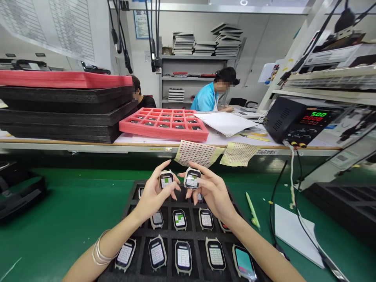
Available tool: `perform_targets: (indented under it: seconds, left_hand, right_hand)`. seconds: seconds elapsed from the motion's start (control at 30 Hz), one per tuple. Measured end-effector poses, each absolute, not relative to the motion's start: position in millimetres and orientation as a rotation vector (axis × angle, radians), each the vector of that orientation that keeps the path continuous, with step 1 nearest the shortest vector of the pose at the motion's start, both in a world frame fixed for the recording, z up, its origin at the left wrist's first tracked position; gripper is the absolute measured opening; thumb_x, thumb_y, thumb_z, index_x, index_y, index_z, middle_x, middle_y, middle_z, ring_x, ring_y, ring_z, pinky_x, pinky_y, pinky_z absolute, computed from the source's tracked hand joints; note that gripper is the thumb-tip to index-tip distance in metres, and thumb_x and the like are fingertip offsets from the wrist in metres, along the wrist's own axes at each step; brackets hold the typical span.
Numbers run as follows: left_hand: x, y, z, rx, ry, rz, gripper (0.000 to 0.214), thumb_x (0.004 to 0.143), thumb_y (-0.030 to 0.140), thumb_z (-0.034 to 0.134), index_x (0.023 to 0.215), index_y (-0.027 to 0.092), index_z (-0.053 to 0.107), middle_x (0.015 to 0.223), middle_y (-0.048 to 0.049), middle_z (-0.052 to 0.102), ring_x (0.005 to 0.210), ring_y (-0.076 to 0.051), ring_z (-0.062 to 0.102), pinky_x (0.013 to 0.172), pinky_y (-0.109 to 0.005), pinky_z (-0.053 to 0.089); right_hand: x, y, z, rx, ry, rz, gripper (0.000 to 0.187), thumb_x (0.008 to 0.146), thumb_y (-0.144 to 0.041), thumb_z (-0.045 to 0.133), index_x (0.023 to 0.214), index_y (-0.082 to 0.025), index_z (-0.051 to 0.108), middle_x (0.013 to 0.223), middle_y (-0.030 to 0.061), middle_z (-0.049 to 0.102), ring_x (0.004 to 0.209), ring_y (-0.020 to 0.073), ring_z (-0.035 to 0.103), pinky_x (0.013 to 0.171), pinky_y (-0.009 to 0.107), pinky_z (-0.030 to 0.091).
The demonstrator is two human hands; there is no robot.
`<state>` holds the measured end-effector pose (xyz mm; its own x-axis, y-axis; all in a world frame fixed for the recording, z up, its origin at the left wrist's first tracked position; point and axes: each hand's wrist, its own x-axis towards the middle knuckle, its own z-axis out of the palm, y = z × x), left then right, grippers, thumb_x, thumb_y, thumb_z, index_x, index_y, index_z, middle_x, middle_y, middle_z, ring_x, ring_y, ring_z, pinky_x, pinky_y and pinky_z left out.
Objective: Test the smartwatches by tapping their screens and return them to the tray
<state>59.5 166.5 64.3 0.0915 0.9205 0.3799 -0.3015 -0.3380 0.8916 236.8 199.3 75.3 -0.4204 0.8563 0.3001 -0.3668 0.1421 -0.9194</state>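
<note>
My left hand point(152, 194) grips a small watch body point(166, 179) with a lit screen, fingers curled round it. My right hand point(213, 192) pinches a second watch body point(192, 178) beside the first, both raised above a black foam tray point(170, 233). The tray's compartments hold several more watch bodies point(183, 256) with lit screens, lying face up. Silver bangles point(100, 250) circle my left wrist.
The tray sits on a green mat point(73, 211). A green pen point(252, 209) and white paper point(293, 231) lie to the right, cables point(274, 196) hang down. On the shelf ahead are a pink tray point(164, 125), sticker sheets point(196, 153), stacked black foam point(67, 113), a power supply point(296, 119). Two people work behind.
</note>
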Motion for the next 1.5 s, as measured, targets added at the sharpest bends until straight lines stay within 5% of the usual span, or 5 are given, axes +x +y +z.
perform_targets:
  seconds: [0.17, 0.37, 0.8, 1.2, 1.5]
  left_hand:
    - [58, 168, 64, 1.284, 0.783, 1.499, 0.053, 0.088, 0.026, 0.056, 0.136, 0.018, 0.035, 0.078, -0.0018, 0.058, 0.064, -0.014, 0.057, 0.047, -0.021, 0.049]
    - [56, 167, 62, 1.256, 0.637, 1.480, 0.074, 0.077, 0.017, 0.067, 0.140, 0.024, 0.030, 0.095, -0.0043, 0.058, 0.081, -0.017, 0.060, 0.065, -0.028, 0.054]
    - [48, 172, 54, 1.281, 0.670, 1.382, 0.091, 0.074, 0.010, 0.070, 0.145, 0.027, 0.016, 0.104, -0.0053, 0.055, 0.089, -0.016, 0.061, 0.078, -0.030, 0.052]
    - [50, 170, 58, 1.286, 0.763, 1.448, 0.047, 0.087, 0.026, 0.057, 0.131, 0.017, 0.042, 0.078, -0.0018, 0.057, 0.062, -0.013, 0.058, 0.045, -0.021, 0.049]
    - [49, 167, 50, 1.225, 0.551, 1.405, 0.083, 0.076, 0.010, 0.066, 0.143, 0.023, 0.019, 0.101, -0.0053, 0.056, 0.084, -0.017, 0.060, 0.069, -0.029, 0.053]
  right_hand:
    - [238, 198, 76, -0.446, -1.433, 1.596, 0.065, 0.073, -0.012, 0.064, 0.134, -0.021, 0.045, 0.119, 0.0160, 0.062, 0.071, 0.0216, 0.068, 0.048, 0.027, 0.053]
    - [236, 199, 74, -0.500, -1.471, 1.505, 0.061, 0.079, -0.017, 0.068, 0.135, -0.021, 0.044, 0.117, 0.0161, 0.063, 0.070, 0.0208, 0.068, 0.046, 0.026, 0.054]
    - [236, 209, 71, -0.602, -1.629, 1.493, 0.062, 0.077, -0.015, 0.071, 0.131, -0.022, 0.042, 0.115, 0.0111, 0.060, 0.078, 0.0200, 0.070, 0.055, 0.025, 0.058]
    - [234, 215, 54, -0.694, -1.731, 1.517, 0.054, 0.075, -0.015, 0.071, 0.123, -0.021, 0.046, 0.097, 0.0053, 0.063, 0.068, 0.0161, 0.067, 0.046, 0.021, 0.056]
    - [233, 214, 51, -0.649, -1.713, 1.568, 0.055, 0.077, -0.018, 0.071, 0.124, -0.020, 0.043, 0.100, 0.0061, 0.062, 0.074, 0.0178, 0.068, 0.059, 0.028, 0.060]
